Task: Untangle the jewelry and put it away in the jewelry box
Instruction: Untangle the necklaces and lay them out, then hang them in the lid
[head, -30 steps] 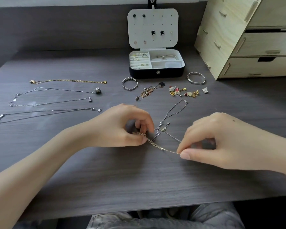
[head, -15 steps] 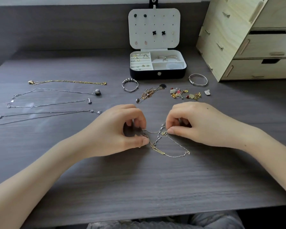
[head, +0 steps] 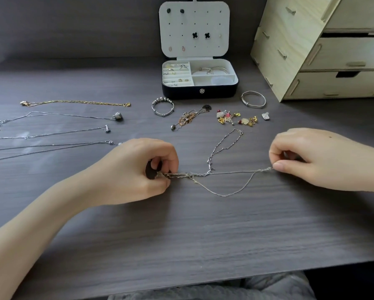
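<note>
Since half a second ago the right hand has drawn away to the right. The tangled chains, then slack in a heap between the two hands, are now pulled out into a line. They are fine metal links, silver with a gold stretch bunched near the left hand. One thin strand runs taut, and a second sags below it in a shallow loop on the table. A third, coarser silver length trails off from the snarl toward the far side. The long axis lies left to right across the dark wood-grain table, in front of the open jewelry box and well apart from it; the box is a black case with a white lining. The left hand rests knuckles up, thumb and curled fingers pinching the bunched end. The right hand, likewise curled, pinches the other end between thumb and forefinger.
</note>
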`<action>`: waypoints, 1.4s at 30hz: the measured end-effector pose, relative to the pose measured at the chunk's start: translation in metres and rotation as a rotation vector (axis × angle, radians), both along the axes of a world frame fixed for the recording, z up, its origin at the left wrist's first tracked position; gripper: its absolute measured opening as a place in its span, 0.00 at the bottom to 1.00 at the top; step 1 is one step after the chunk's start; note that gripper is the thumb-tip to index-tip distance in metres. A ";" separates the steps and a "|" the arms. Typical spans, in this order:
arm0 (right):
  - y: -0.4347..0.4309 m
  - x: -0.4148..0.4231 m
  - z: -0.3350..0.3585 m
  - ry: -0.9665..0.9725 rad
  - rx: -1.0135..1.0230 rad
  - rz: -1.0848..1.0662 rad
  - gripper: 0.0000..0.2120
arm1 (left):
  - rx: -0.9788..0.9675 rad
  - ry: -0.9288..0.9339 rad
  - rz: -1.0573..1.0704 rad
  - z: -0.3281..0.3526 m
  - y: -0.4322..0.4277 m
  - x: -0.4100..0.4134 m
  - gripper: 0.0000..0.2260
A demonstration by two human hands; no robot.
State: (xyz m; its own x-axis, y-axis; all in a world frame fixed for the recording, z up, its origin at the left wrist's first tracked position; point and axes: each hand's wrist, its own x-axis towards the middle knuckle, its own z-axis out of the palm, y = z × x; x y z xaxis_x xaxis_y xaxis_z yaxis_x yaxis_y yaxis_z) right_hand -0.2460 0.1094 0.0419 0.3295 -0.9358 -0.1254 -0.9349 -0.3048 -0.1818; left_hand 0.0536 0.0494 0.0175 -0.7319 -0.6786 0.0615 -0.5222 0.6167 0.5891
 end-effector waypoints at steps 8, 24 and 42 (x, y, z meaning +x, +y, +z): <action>0.003 0.006 0.006 0.252 0.006 -0.088 0.08 | 0.002 -0.044 -0.054 0.001 -0.001 0.002 0.10; -0.022 0.099 -0.018 -0.263 -0.150 0.134 0.08 | 0.002 0.001 0.034 0.001 0.000 0.016 0.04; -0.060 0.138 -0.010 -0.322 0.106 0.219 0.07 | -0.035 -0.025 0.073 0.006 0.002 0.021 0.11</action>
State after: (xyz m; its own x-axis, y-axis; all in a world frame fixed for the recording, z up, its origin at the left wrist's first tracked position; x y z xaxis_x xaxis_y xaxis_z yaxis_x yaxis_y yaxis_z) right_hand -0.1082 0.0493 0.0317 0.5579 -0.8265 -0.0752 -0.7400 -0.4545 -0.4958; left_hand 0.0750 0.0513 0.0236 -0.6822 -0.7279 0.0687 -0.5807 0.5966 0.5539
